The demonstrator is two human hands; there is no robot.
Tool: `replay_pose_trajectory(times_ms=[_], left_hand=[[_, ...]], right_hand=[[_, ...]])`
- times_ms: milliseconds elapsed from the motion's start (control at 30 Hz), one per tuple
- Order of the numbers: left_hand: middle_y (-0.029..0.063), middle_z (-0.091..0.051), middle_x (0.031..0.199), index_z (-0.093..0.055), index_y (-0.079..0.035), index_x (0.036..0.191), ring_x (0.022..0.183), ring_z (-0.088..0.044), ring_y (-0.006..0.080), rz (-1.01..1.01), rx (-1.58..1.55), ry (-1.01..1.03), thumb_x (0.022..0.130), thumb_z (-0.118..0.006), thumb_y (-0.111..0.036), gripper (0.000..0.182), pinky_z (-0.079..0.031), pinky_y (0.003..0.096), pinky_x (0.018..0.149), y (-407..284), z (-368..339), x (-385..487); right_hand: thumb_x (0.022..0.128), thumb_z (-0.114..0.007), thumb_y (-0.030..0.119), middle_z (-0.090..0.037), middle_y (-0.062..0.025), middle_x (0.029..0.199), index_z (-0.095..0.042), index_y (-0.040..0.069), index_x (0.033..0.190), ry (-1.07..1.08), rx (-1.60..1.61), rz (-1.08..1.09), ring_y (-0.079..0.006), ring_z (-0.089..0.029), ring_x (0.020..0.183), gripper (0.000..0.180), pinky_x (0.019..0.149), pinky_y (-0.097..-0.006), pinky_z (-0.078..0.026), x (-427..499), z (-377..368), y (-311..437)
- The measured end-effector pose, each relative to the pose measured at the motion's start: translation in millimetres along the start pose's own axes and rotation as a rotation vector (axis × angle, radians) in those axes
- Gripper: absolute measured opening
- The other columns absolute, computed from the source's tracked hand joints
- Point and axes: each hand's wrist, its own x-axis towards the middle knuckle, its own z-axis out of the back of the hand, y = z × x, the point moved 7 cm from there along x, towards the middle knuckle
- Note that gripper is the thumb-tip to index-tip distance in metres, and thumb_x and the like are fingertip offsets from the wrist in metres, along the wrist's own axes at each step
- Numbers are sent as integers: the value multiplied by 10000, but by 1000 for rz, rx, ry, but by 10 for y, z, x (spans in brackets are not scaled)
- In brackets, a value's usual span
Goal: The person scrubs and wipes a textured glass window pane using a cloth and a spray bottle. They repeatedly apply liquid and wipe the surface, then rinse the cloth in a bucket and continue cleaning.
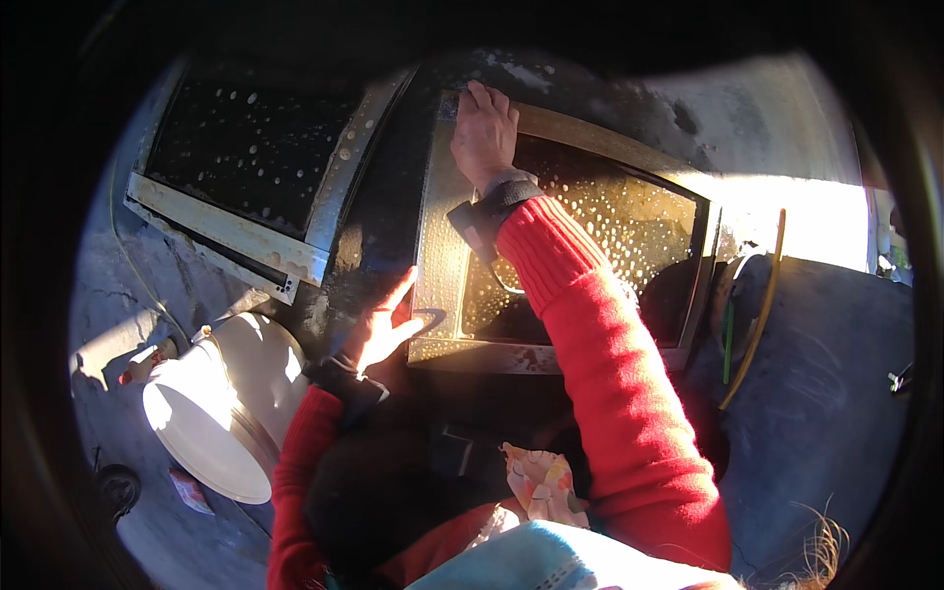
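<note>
In front of me is a framed panel, its pale frame and dark pane dotted with drops or suds. My right hand rests at the far left corner of this frame with its fingers curled down. Whether something sits under those fingers is hidden. Lower down, my left hand is at the frame's near left edge, index finger and thumb spread, the fingertips at or touching the edge. Both wrists carry dark bands, and my red sleeve crosses the pane.
A second wet framed panel lies at the upper left. Below it a white bucket leans or lies tilted, beside a small bottle. On the right are a round container, a green stick and a long yellow-orange rod.
</note>
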Motion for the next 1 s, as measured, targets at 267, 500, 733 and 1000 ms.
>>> replay_pose_trajectory(times_ms=[267,500,733,1000], left_hand=[[154,-507,1394,-282,-226,1504,1190,-574,288,279,-352,143,840,-690,-86,792,-469,338,950,237,-148,-62],[153,-480,1416,-271,-220,1507,1248,-523,302,7,-303,32,834,-681,-62,803,-448,356,989,155,-63,-50],[82,-545,1350,-266,-182,1514,1046,-580,157,-20,-280,17,845,-693,-78,801,-474,296,892,184,-123,-60],[141,-595,1251,-316,-103,1482,1096,-572,165,29,-181,8,859,-705,-140,736,-444,317,968,358,-178,-103]], right_hand=[[788,-604,70,-550,-117,1256,-605,51,1176,49,-250,-294,-342,-505,1134,388,944,-455,-434,-497,868,-1380],[779,-668,84,-571,-134,1127,-647,67,1047,317,428,352,-337,-564,1013,269,864,-438,-483,-920,496,527],[746,-604,62,-574,-59,1099,-661,67,990,72,95,140,-272,-521,1041,251,829,-392,-438,-257,373,704],[737,-628,85,-596,-96,1106,-647,28,1014,119,254,536,-279,-550,1069,284,855,-430,-467,-673,476,1111]])
